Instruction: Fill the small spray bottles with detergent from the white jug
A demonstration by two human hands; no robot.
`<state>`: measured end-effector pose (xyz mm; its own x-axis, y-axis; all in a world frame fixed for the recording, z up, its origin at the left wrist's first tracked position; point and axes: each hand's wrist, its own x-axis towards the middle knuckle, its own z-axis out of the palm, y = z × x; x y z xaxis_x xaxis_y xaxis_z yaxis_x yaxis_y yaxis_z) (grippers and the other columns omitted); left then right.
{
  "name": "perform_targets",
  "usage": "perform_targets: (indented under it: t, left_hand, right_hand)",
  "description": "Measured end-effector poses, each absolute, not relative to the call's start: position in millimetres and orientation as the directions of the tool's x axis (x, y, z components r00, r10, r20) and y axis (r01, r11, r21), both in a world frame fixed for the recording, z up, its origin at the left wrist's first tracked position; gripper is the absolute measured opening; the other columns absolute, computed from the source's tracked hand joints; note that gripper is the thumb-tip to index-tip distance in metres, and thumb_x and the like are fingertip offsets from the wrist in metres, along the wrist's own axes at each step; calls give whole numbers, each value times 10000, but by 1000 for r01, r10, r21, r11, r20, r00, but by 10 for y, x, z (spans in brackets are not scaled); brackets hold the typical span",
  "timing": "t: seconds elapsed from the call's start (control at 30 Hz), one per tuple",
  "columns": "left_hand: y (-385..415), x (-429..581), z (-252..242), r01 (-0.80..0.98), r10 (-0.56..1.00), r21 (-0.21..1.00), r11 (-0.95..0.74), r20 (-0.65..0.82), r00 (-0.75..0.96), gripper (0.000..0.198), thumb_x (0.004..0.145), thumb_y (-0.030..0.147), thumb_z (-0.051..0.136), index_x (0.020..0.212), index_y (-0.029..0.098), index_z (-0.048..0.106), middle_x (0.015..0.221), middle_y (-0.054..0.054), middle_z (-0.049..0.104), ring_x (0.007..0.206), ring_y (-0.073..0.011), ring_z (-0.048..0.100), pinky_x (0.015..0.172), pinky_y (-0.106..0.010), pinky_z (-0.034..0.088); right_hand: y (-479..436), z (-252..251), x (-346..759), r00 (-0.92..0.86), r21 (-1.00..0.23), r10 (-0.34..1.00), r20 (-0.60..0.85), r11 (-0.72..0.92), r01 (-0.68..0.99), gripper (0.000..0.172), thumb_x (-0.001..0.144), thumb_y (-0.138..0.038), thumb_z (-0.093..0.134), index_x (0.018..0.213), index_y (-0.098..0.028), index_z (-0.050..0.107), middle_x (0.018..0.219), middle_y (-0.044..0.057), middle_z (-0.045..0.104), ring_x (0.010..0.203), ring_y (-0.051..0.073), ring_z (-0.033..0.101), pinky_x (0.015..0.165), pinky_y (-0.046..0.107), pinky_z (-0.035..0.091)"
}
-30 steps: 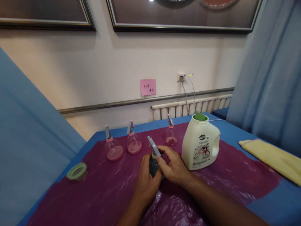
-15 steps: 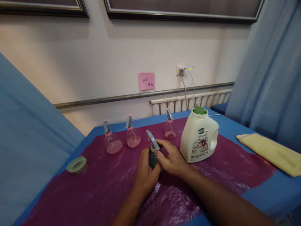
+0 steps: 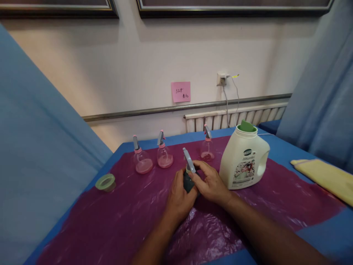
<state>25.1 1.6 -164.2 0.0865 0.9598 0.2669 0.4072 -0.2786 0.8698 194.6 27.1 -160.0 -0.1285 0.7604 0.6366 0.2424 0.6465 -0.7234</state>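
Lying at the left edge of the purple sheet on the bench is a green cap. Right of it, on the far side, two pink sprayers stand side by side. In the middle, the left hand has its grip clenched round the body of a dark sprayer, held upright. The right hand grasps its neck, just under the grey nozzle. A third pink sprayer stands beyond that hand. Just right is a white jug, and at the far right lies a yellow cloth.
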Motion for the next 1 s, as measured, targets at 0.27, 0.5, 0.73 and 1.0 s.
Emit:
perform_targets:
  t: [0.27,0.5,0.73,1.0]
  left_hand:
    - [8,244,-1656,429,949,847,-314,298,105,576,970,332,788,1523,267,637,1461,-112,747,1344,-327,728,1152,-508,553]
    - [6,244,-1658,432,954,851,-297,284,97,581,992,354,775,1547,276,623,1473,-117,749,1350,-333,733,1149,-517,562]
    - [10,225,-1690,426,946,847,-319,311,90,538,992,315,753,1518,287,647,1415,-101,755,1303,-318,742,1129,-497,573]
    - [18,242,-1707,428,938,837,-341,333,95,551,977,300,786,1509,272,645,1397,-110,761,1313,-323,738,1155,-515,572]
  right_hand:
    - [270,-1648,1906,-58,-810,827,559,560,172,227,1048,-339,756,1259,-257,744,1179,57,849,1106,266,799,1040,433,612]
    - [270,-1669,1890,-78,-812,825,559,564,150,310,1062,-354,744,1358,-261,739,1272,76,844,1178,277,795,1101,448,607]
    - [283,-1689,1916,-114,-755,783,611,620,214,291,1088,-325,715,1372,-290,769,1292,58,840,1202,277,778,1104,436,596]
    - [297,-1696,1941,-113,-732,769,629,635,249,274,1074,-341,734,1337,-279,778,1245,63,844,1146,271,787,1073,417,612]
